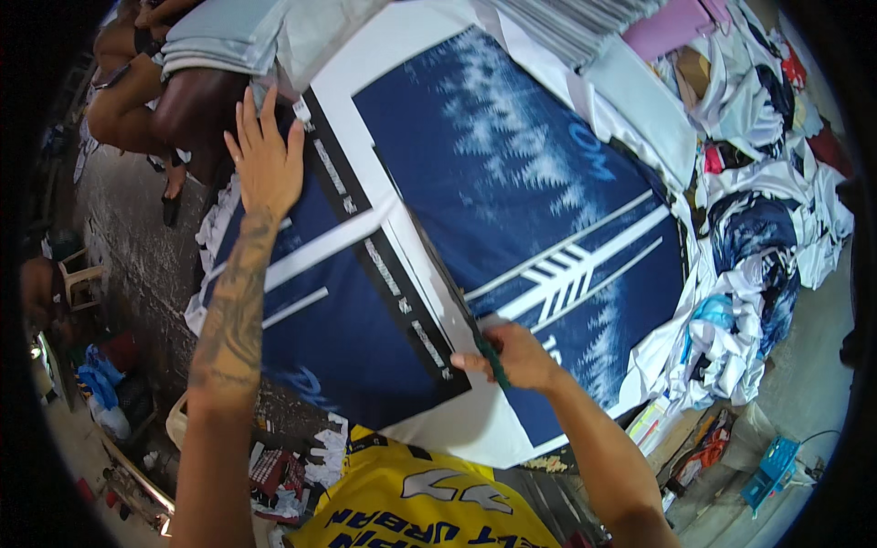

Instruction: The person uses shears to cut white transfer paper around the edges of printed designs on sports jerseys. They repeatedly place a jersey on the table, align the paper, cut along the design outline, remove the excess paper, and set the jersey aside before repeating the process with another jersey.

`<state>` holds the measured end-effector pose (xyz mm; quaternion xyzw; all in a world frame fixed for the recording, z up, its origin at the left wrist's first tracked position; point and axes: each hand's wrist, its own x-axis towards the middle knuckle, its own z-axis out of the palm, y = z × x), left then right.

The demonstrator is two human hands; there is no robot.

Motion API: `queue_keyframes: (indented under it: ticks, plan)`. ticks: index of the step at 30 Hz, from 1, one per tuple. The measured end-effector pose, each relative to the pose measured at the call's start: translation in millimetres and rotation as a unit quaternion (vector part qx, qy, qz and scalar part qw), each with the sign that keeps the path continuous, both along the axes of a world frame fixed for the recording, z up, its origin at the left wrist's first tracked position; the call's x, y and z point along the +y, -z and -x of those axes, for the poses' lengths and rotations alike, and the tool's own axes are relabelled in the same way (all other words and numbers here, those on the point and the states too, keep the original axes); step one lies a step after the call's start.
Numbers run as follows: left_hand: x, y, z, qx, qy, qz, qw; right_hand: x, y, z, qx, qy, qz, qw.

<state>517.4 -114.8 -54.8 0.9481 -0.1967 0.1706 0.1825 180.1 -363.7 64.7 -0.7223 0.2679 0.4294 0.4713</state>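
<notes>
A large sheet of printed fabric (406,119) lies in front of me, navy panels with white stripes and pale tree shapes on a white ground. My left hand (265,160) rests flat on its far left part, fingers spread, beside a black strip with white lettering. At the near middle my right hand (519,356) is closed around scissors (491,363) with dark green handles. Their dark blades point away from me and to the left, along the white gap between two navy panels. The fingers hide part of the handles.
Folded grey cloth (224,41) is stacked at the far left, near a seated person's legs (128,100). More grey cloth (585,32) and a pink piece (671,27) lie at the far right. White and navy scraps (758,237) pile up along the right side. A blue crate-like object (770,470) is on the floor.
</notes>
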Motion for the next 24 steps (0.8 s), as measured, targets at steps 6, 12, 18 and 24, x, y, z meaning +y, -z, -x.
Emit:
queue_keyframes:
  ticks: [6, 12, 18, 24]
  plan:
    - [-0.1, -7.4, 2.6, 0.036, 0.001, -0.017, 0.999, 1.2, -1.6, -69.1, 0.014, 0.015, 0.008, 1.0]
    - [-8.3, -25.5, 9.2, 0.092, 0.006, -0.007, 0.996, 7.7, -0.4, -136.3, 0.018, 0.005, 0.016, 1.0]
    - [-1.8, -18.0, -2.7, 0.107, 0.003, -0.008, 0.994, 13.2, 15.5, -185.2, -0.05, 0.031, 0.016, 0.998]
    - [-22.9, -71.1, 98.8, 0.201, -0.002, -0.108, 0.974, 22.7, 12.9, -213.6, -0.083, 0.042, 0.034, 0.995]
